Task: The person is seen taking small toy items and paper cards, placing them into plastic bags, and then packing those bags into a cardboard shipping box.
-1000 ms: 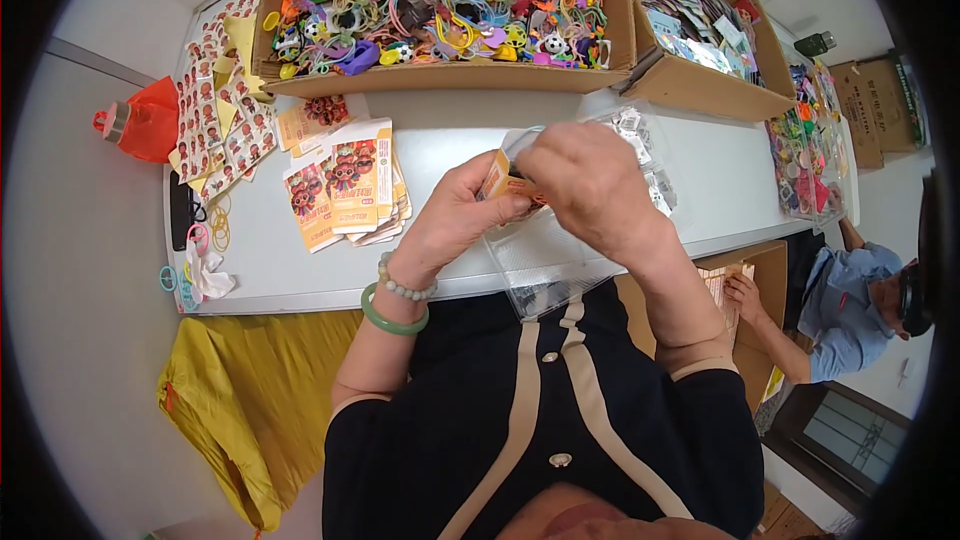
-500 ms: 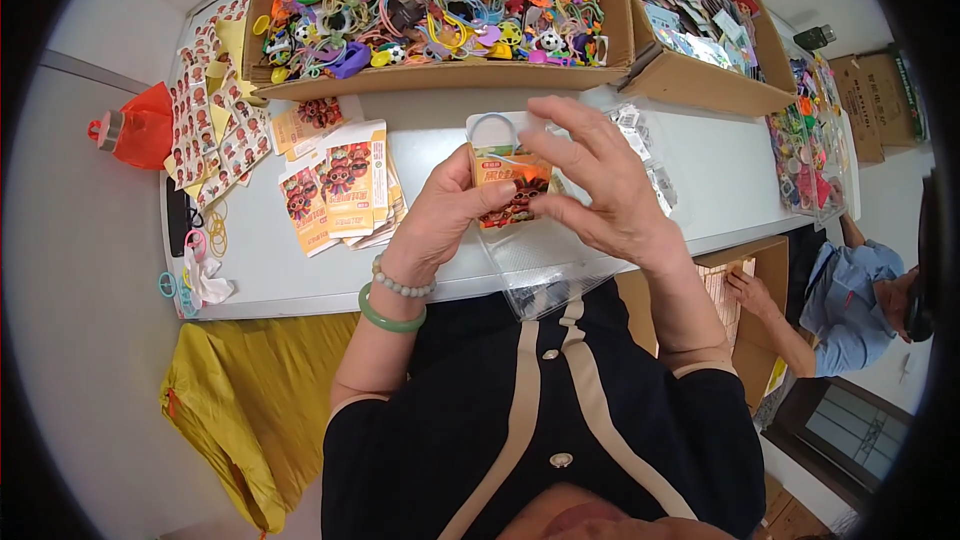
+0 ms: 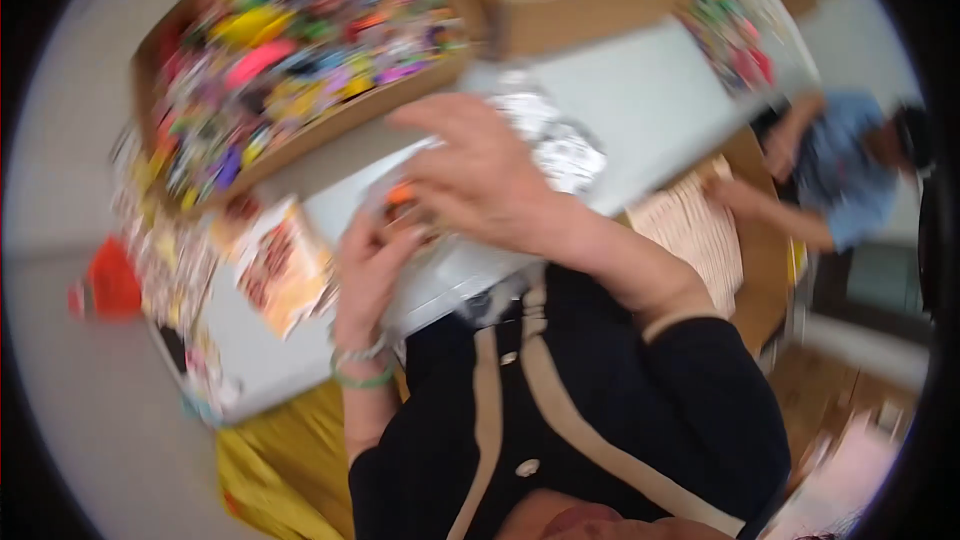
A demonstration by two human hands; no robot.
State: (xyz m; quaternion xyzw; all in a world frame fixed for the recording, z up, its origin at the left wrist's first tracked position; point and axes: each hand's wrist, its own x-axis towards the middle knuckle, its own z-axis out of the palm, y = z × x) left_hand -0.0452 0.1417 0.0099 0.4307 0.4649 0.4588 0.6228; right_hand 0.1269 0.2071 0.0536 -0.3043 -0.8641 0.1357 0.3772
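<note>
My left hand (image 3: 368, 275) is closed around a small orange printed carton (image 3: 400, 193), only a patch of which shows between my hands. My right hand (image 3: 490, 175) is over the carton, its forefinger stretched out and its other fingers bent and smeared by motion. Whether it grips anything is hidden. Below my hands, a clear plastic bag (image 3: 480, 302) hangs at the table's front edge. Left of my left hand, several orange printed cartons (image 3: 283, 280) lie in a pile on the white table (image 3: 640, 70).
A cardboard box (image 3: 350, 128) heaped with colourful trinkets stands at the back, with a second box (image 3: 590, 22) beside it. Shiny packets (image 3: 568, 155) lie beyond my right hand. At right, a co-worker (image 3: 850, 170) reaches into a carton with pale stacked pieces (image 3: 690, 240). A red bag (image 3: 113, 280) is far left.
The whole view has swung round and blurred, with the table now tilted. My right hand has come in over the carton, which was in plainer sight in my left hand before.
</note>
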